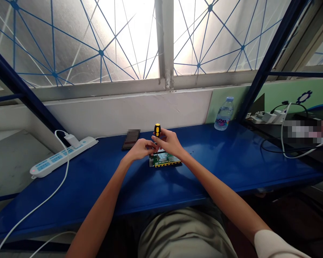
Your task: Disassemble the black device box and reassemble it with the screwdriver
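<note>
While the left hand (142, 149) and right hand (170, 142) hide the tip of a yellow-and-black screwdriver (157, 129) and the far part of a green circuit board (167, 160), the board lies on the blue tabletop (91, 179) beneath them. The right grip holds the upright screwdriver; whether the left fingertips, gathered beside it, grasp anything cannot be told.

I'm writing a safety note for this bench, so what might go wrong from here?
The screwdriver, upright in the right hand over the green circuit board, could slip and scratch the board. The left hand has its fingertips close below the handle, so a slip might also nick them. The small dark bits lying loose beside the board could be brushed away and lost.
</note>
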The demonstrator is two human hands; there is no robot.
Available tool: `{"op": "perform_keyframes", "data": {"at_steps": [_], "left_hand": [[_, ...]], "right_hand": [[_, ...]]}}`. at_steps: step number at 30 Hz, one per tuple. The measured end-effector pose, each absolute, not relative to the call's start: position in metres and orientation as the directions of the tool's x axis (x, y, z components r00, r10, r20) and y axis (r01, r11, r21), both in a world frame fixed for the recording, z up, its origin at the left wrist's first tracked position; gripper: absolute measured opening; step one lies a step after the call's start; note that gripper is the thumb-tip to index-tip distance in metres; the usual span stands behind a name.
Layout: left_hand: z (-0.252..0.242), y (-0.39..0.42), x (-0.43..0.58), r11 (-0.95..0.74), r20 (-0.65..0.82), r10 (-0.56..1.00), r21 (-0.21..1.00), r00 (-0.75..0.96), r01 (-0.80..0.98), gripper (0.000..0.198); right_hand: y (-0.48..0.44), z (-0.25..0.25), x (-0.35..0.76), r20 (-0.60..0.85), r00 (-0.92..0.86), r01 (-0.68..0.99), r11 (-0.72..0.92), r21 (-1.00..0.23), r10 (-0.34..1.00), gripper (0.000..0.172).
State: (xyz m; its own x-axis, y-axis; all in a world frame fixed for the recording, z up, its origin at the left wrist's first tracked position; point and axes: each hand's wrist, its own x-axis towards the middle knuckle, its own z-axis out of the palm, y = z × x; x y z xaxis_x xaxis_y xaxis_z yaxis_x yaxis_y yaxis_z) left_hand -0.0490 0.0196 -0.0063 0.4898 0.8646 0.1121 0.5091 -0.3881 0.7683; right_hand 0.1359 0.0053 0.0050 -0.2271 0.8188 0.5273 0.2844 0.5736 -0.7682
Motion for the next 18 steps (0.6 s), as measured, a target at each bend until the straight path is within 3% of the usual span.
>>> {"op": "perform_keyframes", "data": {"at_steps": [18], "left_hand": [[-0.0061,0.019,-0.0493,-0.373,0.094,0.868,0.772,0.487,0.515,0.023]], "right_hand": [[0.0041,0.0057,0.1353,0.528,-0.239,0.289,0.579,-0.763,0.815,0.021]]}}
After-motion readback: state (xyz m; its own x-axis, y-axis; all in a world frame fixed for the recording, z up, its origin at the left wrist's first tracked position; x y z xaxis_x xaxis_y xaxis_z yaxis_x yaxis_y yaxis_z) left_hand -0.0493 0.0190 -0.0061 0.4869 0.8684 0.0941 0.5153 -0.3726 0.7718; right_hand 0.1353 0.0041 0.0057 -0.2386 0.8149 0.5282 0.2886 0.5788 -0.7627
